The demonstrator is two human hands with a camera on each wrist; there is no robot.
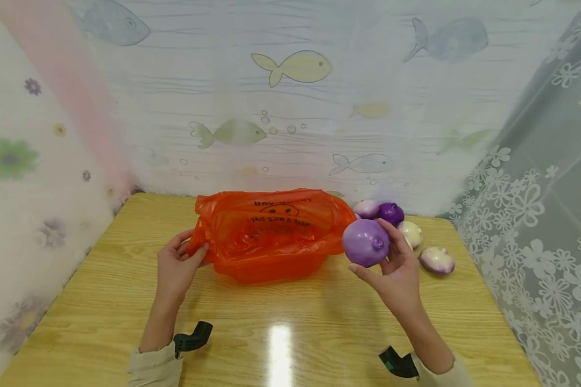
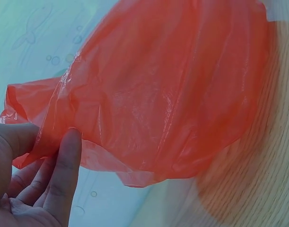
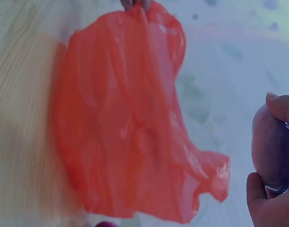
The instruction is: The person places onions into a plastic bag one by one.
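Observation:
A red plastic bag (image 1: 266, 266) printed with dark lettering and a smiling face stands on the table, its mouth facing up and toward me. My left hand (image 1: 176, 269) pinches the bag's left edge between thumb and fingers; the left wrist view shows the bunched film (image 2: 49, 127) there. In my right hand (image 1: 401, 277), fingers and thumb wrap a glossy purple onion (image 1: 363, 242), held up at the bag's right end. The right wrist view catches only part of that onion (image 3: 271, 146). What lies inside the bag is hidden by its film.
Behind and right of my right hand lie a pale pink onion (image 1: 366, 207), a dark purple onion (image 1: 392, 214), a cream onion (image 1: 411, 234) and a white-and-purple onion (image 1: 437, 260). Fish-patterned curtain (image 1: 290, 107) hangs along the wooden table's (image 1: 101, 306) back edge.

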